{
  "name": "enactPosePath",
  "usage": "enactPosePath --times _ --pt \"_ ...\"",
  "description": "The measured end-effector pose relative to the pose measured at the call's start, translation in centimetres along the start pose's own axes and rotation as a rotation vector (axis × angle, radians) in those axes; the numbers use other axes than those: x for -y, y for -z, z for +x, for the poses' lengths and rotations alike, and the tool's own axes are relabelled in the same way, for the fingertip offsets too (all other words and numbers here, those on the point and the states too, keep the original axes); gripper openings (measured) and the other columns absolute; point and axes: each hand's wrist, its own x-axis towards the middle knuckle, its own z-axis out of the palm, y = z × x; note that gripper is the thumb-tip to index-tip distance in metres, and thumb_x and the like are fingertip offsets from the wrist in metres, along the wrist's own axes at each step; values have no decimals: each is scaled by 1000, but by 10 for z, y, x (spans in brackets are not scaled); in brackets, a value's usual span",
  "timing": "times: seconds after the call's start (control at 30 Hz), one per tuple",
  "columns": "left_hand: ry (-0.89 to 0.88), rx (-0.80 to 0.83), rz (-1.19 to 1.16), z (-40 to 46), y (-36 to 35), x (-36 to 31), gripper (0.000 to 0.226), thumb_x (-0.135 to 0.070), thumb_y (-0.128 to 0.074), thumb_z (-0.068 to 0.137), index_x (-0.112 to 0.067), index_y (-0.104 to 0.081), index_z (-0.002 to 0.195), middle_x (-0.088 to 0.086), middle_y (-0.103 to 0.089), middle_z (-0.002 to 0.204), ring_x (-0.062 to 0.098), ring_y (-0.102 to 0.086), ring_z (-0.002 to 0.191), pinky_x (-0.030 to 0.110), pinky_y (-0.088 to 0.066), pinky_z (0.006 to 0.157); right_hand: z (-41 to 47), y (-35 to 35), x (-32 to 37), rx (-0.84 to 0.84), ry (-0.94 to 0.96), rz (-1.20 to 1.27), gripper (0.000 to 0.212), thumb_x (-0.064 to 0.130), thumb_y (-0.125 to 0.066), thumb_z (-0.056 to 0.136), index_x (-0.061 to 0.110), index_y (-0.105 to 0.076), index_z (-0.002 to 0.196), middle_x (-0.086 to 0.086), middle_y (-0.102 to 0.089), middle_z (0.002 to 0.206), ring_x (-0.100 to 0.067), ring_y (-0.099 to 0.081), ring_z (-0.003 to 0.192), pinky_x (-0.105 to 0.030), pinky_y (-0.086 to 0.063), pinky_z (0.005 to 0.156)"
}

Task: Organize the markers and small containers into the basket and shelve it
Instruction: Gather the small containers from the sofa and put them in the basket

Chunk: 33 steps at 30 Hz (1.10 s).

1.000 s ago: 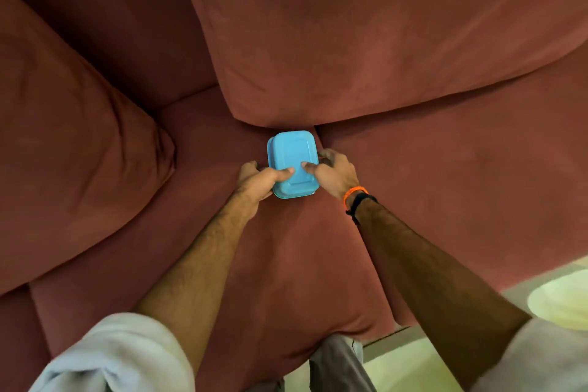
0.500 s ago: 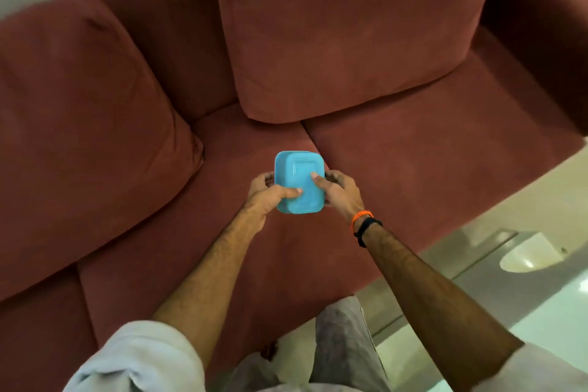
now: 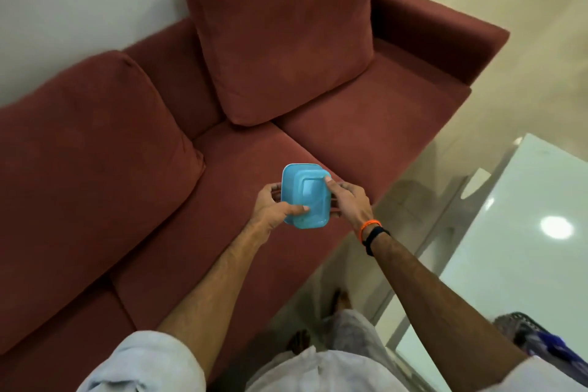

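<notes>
A small light-blue plastic container (image 3: 306, 196) with a rectangular lid is held in the air above the front edge of the red sofa seat. My left hand (image 3: 276, 207) grips its left side, thumb on the lid. On the opposite side my right hand (image 3: 347, 200) holds it, with a finger on the lid's top corner. Part of a dark mesh basket (image 3: 521, 326) shows at the lower right on the white table, with something blue and purple inside; most of it is hidden behind my right arm.
The red sofa (image 3: 366, 124) with two loose back cushions fills the left and centre, against a white wall. A glossy white table (image 3: 521, 216) stands at the right. Pale tiled floor runs between sofa and table, where my feet stand.
I have lifted the blue container off the sofa seat and drawn back from the sofa. The view has swung right, bringing the table and the basket into sight.
</notes>
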Motion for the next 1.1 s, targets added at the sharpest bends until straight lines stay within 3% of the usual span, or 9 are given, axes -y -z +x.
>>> enactPosePath --times 0.17,0.3,0.4,0.53,0.67,0.77,0.87,0.93,1.1 --pt "-156 129 153 -58 -43 8 85 -2 -90 48 -8 -50 123 7 -61 119 19 -59 106 19 -49 71 -60 53 -28 -136 -56 173 53 61 -60 80 14 -71 101 -7 -70 106 -25 -71 89 -35 -59 62" --pt "-404 215 437 -107 -97 22 83 -14 -91 42 -20 -53 116 -3 -64 110 15 -61 101 26 -53 81 -113 113 -65 -246 -157 239 81 82 -57 59 19 -69 109 -8 -70 109 -24 -72 85 -32 -59 62" --pt "-644 287 622 -148 -146 36 75 -23 -86 44 -29 -53 111 -11 -64 104 11 -61 94 29 -51 80 -161 163 -100 -265 -192 282 71 81 -52 68 25 -68 108 -4 -69 108 -25 -72 85 -32 -58 66" --pt "-1007 400 891 -202 -213 64 69 -13 -76 53 -25 -53 117 -6 -61 114 16 -57 105 30 -39 94 -220 232 -153 -246 -269 382 71 83 -50 69 24 -65 104 -8 -68 107 -31 -73 86 -40 -59 74" --pt "-1230 477 954 -264 -279 99 77 -6 -81 48 -23 -53 118 -2 -61 119 21 -56 111 26 -32 96 -279 297 -206 -298 -300 569 50 57 -67 76 14 -64 100 -12 -67 101 -28 -67 85 -38 -58 75" --pt "-1148 555 862 -308 -324 120 80 -18 -91 45 -23 -57 118 -5 -60 121 17 -52 114 23 -34 97 -319 340 -243 -363 -268 691 25 31 -68 81 12 -66 97 -11 -63 97 -27 -62 82 -43 -57 78" --pt "-896 615 704 -333 -359 133 99 -39 -93 41 -17 -51 129 -5 -53 129 10 -47 117 17 -36 99 -348 374 -273 -415 -224 750 26 21 -67 81 9 -67 104 -10 -63 102 -26 -62 84 -35 -55 63" --pt "-667 615 654 -343 -381 136 105 -53 -88 50 -16 -44 138 -4 -49 138 11 -46 122 24 -41 103 -361 392 -289 -417 -191 775 17 16 -65 83 9 -67 99 -9 -62 99 -23 -60 82 -30 -52 60" --pt "-117 617 561 -339 -435 148 70 -47 -68 81 -10 -47 136 9 -55 136 27 -56 120 45 -51 99 -366 427 -322 -406 -139 827 33 5 -63 82 2 -63 116 -12 -64 104 -23 -61 88 -29 -54 67"
